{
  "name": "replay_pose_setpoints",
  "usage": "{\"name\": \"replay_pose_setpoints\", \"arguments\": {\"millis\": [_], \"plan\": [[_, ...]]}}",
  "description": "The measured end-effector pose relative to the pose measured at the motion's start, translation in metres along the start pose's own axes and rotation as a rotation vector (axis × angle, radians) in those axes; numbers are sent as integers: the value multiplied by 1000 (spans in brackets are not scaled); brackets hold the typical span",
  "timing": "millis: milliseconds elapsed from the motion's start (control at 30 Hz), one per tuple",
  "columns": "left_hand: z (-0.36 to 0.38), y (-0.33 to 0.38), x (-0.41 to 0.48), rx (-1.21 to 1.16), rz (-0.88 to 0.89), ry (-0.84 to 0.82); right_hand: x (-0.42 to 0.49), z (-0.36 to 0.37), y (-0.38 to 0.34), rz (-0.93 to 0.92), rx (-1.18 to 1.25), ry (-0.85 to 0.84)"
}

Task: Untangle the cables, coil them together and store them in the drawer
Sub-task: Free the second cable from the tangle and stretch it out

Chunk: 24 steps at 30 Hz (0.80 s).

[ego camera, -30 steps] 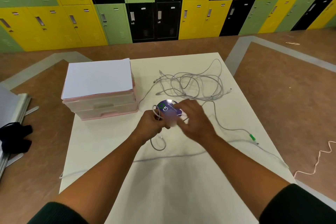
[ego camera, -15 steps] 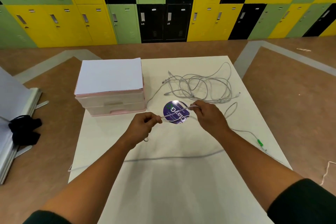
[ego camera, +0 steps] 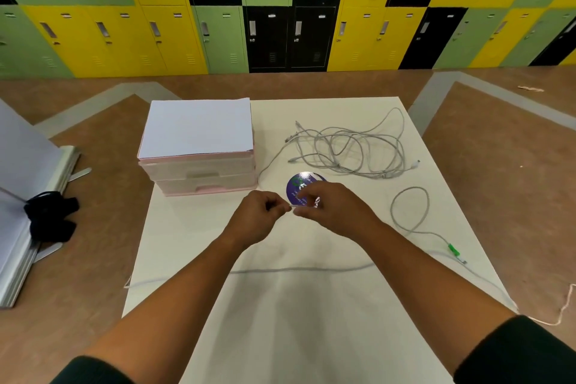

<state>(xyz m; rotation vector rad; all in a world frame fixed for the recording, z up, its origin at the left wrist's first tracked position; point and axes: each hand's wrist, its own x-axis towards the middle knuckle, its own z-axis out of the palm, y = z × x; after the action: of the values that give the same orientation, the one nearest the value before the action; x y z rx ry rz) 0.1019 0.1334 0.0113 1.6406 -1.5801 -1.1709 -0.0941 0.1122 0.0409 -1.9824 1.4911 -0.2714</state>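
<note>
A tangle of grey cables (ego camera: 352, 150) lies at the table's far right. One cable loops (ego camera: 410, 212) to the right and ends in a green plug (ego camera: 453, 251). Another grey cable (ego camera: 299, 270) runs across the table under my forearms. My left hand (ego camera: 261, 215) and my right hand (ego camera: 333, 206) meet over the table's middle, both pinching a short stretch of grey cable between them. The pink drawer unit (ego camera: 199, 178) stands at the far left with white paper on top, its drawers closed.
A round purple sticker (ego camera: 300, 185) sits on the white table (ego camera: 280, 321), partly behind my right hand. A black object (ego camera: 50, 218) and stacked boards (ego camera: 28, 227) lie on the floor to the left. A thin cord (ego camera: 564, 305) lies on the floor at right. Lockers line the back wall.
My hands have come back close together, shortening the cable stretch held between them. The loop by the green plug now lies wider on the table.
</note>
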Motion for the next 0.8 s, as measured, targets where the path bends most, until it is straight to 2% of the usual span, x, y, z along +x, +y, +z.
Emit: {"name": "replay_pose_setpoints", "arguments": {"millis": [67,167,300,467,567,667,800], "plan": [[1,1,-1,-5,2,-11,2,4,-9,-36,-39,-10],[-2,0,-4,-37,5,0,2,9,-9,-15,88,2],[-10,-4,-11,-131,-21,-10,3,13,1,-14,188,116],[-25,-25,-19,-158,-40,-77,5,12,23,118,325,195],[-32,-35,-22,-120,-51,-58,6,12,31,185,413,223],[-33,-40,-22,-90,-70,11,6,13,31,207,320,197],[-28,-36,-22,18,-57,78,4,16,21,155,126,78]]}}
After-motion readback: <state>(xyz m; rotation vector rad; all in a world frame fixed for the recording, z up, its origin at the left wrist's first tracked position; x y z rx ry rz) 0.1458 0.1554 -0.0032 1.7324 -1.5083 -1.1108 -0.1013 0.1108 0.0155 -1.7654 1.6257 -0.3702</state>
